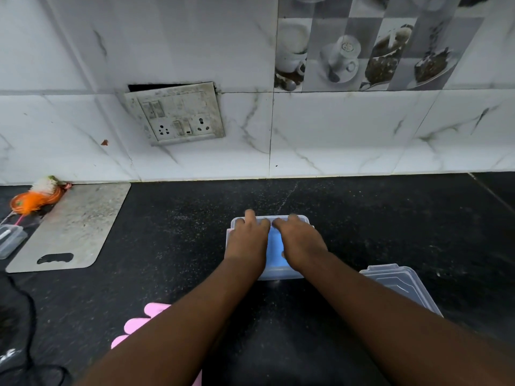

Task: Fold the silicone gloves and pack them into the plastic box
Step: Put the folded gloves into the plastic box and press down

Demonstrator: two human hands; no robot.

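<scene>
A clear plastic box [278, 273] sits on the black counter in front of me, and a blue silicone glove [276, 246] shows through its middle. Both hands lie flat on top of the box. My left hand [248, 238] covers its left half, fingers reaching the far rim. My right hand [299, 240] covers the right half. Whether a lid lies under my palms I cannot tell. A pink silicone glove [139, 324] lies on the counter at the near left, partly hidden by my left forearm.
A second clear plastic box or lid [401, 285] rests right of my right forearm. A grey cutting board [75, 227] lies at the left, with an orange scrubber [33, 199] and a small clear container [11, 240] beside it. A switch panel [175, 115] hangs on the tiled wall.
</scene>
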